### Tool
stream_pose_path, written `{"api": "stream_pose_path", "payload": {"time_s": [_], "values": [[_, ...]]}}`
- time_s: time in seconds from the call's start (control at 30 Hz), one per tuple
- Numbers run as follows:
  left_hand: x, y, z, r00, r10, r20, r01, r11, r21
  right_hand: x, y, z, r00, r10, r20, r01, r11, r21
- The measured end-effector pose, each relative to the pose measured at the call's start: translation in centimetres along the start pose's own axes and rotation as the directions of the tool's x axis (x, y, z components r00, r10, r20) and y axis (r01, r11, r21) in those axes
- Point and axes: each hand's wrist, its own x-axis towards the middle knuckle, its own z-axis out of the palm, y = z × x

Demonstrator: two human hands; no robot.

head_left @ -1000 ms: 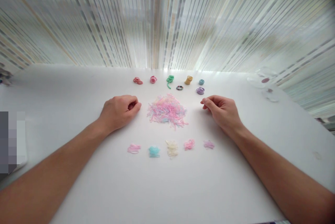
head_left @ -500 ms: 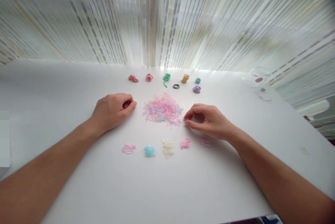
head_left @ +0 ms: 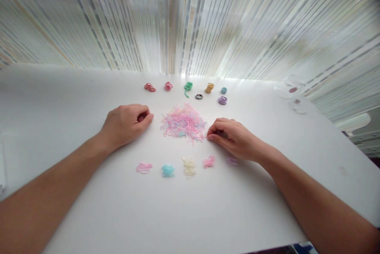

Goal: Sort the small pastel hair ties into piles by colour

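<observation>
Heap of mixed pastel bands [head_left: 184,123], mostly pink with traces of blue and cream, lies mid-table on the white tabletop [head_left: 178,214]. Taking the heap as the clock's centre, the left hand [head_left: 127,125] rests at nine o'clock, just apart from it, curled into a loose fist; whether anything is inside cannot be told. The right hand [head_left: 230,137] is between three and four, its thumb and forefinger tips close together at the heap's edge beside a stray pink strand — whether they pinch it, the view does not settle.

Sorted piles line the near side: a pale pink pile [head_left: 144,168] between seven and eight, a turquoise pile [head_left: 168,170] at seven, a cream pile [head_left: 189,167] at six, a brighter pink pile [head_left: 209,161] at five and a lilac pile [head_left: 231,161] at four, near the right wrist.

Coils stand beyond the heap — red [head_left: 150,87] at ten, rose [head_left: 168,86] at eleven, green [head_left: 188,86] at twelve, with a multicoloured ring [head_left: 198,96] at one. The yellow coil [head_left: 209,87] sits between one and two; the blue coil [head_left: 223,90] and purple coil [head_left: 222,100] are at two.
</observation>
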Motion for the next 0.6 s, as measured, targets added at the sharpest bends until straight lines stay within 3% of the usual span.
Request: {"api": "stream_pose_path", "payload": {"time_s": [0.37, 0.6], "values": [[0.0, 0.0, 0.1, 1.0, 0.003, -0.012, -0.004, 1.0, -0.013, -0.4, 1.7, -1.0, 0.996, 0.085, -0.039, -0.087, 0.993, -0.075], [-0.3, 0.2, 0.0, 1.0, 0.022, -0.019, -0.023, 0.998, -0.058, -0.4, 3.4, -1.9, 0.975, 0.154, -0.16, -0.177, 0.974, -0.142]]}}
